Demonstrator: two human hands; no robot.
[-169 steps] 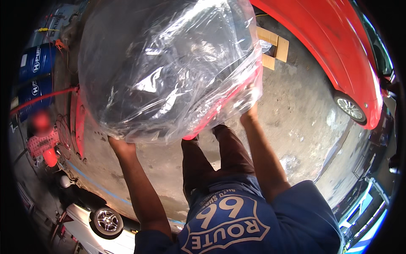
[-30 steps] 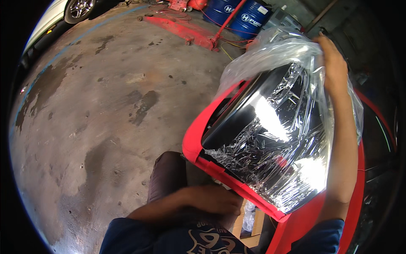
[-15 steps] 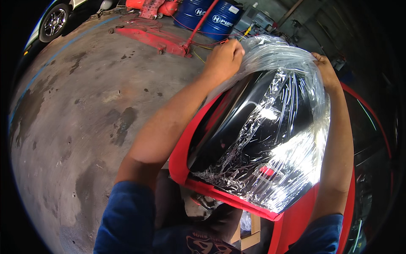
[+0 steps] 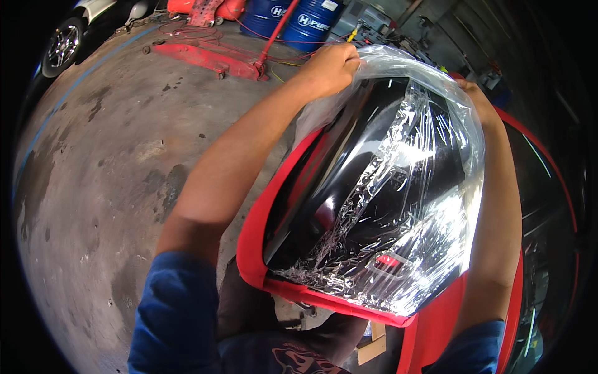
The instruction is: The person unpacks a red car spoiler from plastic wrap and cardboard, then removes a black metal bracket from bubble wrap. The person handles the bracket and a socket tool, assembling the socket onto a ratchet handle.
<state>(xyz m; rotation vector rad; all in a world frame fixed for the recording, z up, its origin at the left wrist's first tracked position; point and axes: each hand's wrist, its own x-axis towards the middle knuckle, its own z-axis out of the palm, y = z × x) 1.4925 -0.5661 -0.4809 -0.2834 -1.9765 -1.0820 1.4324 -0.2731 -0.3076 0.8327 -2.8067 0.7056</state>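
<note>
A sheet of clear plastic film (image 4: pixel 430 162) lies over a glossy black panel (image 4: pixel 364 140) framed by a red car part (image 4: pixel 252 249). The film is wrinkled, with bright glare low on its right side. Its far edge is gathered in a loose, thick fold. My left hand (image 4: pixel 336 67) is closed on this fold at the far left corner, fingertips partly hidden. At the far right corner, my right hand (image 4: pixel 476 98) grips the same film, its fingers mostly turned out of sight. Both arms are stretched forward, one on either side of the panel.
A red floor jack (image 4: pixel 212 59) stands on the stained concrete floor (image 4: pixel 118 187) at the far left. Blue drums (image 4: pixel 308 25) are behind it, with hoses and cables around. Red bodywork (image 4: pixel 433 318) is close by on the right. A cardboard piece (image 4: pixel 372 345) lies below.
The bunched film at the far end has been drawn farther out, thinning the fold and showing more of the black panel. Both hands keep hold of it. The view has shifted slightly.
</note>
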